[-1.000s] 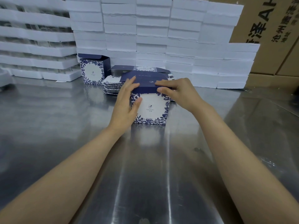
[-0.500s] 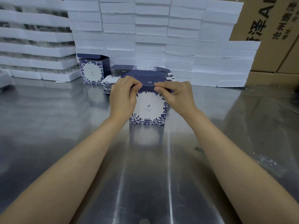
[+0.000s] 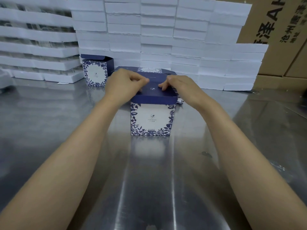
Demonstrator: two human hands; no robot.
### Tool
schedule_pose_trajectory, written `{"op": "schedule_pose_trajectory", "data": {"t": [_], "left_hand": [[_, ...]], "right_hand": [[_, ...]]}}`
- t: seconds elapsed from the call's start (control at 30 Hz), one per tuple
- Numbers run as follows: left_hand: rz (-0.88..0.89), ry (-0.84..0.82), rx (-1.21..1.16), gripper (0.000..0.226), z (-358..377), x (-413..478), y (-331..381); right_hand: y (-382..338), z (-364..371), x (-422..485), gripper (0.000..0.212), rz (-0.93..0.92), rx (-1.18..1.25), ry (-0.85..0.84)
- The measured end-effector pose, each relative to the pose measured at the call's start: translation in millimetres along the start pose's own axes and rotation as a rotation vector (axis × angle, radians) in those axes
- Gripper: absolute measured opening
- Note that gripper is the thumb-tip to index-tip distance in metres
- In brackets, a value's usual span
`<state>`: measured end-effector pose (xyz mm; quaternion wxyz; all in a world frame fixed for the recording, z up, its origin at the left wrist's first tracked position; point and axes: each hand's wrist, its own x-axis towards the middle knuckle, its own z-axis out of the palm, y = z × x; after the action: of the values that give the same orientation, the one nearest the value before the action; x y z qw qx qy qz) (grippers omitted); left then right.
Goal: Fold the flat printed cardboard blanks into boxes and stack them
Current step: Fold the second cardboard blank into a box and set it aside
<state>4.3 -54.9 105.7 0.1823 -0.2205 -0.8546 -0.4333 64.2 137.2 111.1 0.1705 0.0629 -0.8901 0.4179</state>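
Two folded boxes: near box point(image 3: 152, 117), second box point(image 3: 95, 73) behind-left of it. Two hands atop it: left hand point(image 3: 123, 84), right hand point(image 3: 181, 87).

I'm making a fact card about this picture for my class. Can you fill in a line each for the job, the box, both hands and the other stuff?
job: folding a cardboard box
box: upright on the table, blue lid lying flat on top
left hand: fingers curled at the lid's far edge
right hand: fingertips on the lid
second box: behind, to the left, lid up
blanks: flat, just behind the box
back: white foam stacks, brown cartons
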Motion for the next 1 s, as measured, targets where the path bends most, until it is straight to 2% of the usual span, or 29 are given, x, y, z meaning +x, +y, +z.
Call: {"op": "schedule_pose_trajectory", "data": {"t": [0.07,0.17,0.27,0.3,0.33,0.4,0.43,0.53,0.67,0.8,0.9,1.0], "left_hand": [[-0.048,-0.112,0.013,0.017,-11.4,8.1,-1.6],[-0.101,-0.142,0.024,0.033,-11.1,15.6,0.8],[-0.07,-0.158,0.243,0.053,-2.1,16.4,4.1],[-0.073,-0.203,0.211,0.056,-0.2,17.5,2.2],[-0.092,-0.259,0.114,0.053,0.7,18.1,0.0],[-0.188,-0.364,-0.152,0.029,1.7,14.2,-1.8],[-0.247,-0.376,-0.248,0.023,2.9,12.6,-2.1],[-0.351,-0.279,-0.329,0.007,8.7,13.1,0.3],[-0.481,-0.282,-0.454,0.014,9.6,10.9,3.2],[-0.519,-0.304,-0.496,0.024,8.9,7.9,5.5],[-0.535,-0.294,-0.548,0.009,9.6,7.3,5.3],[-0.539,-0.291,-0.572,0.009,12.0,7.6,4.9]], "right_hand": [[-0.4,-1.5,1.2,0.034,-0.023,0.076,0.014],[2.0,3.9,1.5,0.009,-0.019,0.188,0.069],[7.2,13.0,4.1,0.018,0.034,0.184,0.122],[9.0,15.7,4.7,0.024,0.097,0.229,0.111],[10.0,17.6,4.8,0.03,0.18,0.294,0.091],[10.5,20.5,5.4,0.036,0.318,0.406,0.074],[9.0,21.7,5.9,0.033,0.346,0.428,0.079],[3.1,22.1,6.5,0.006,0.377,0.502,0.078],[-3.3,16.6,3.4,0.007,0.485,0.591,0.046],[-6.9,18.1,-1.5,0.005,0.508,0.657,0.046],[-9.7,21.2,-4.6,0.01,0.509,0.709,0.08],[-10.7,21.4,-5.0,0.013,0.512,0.699,0.099]]}}
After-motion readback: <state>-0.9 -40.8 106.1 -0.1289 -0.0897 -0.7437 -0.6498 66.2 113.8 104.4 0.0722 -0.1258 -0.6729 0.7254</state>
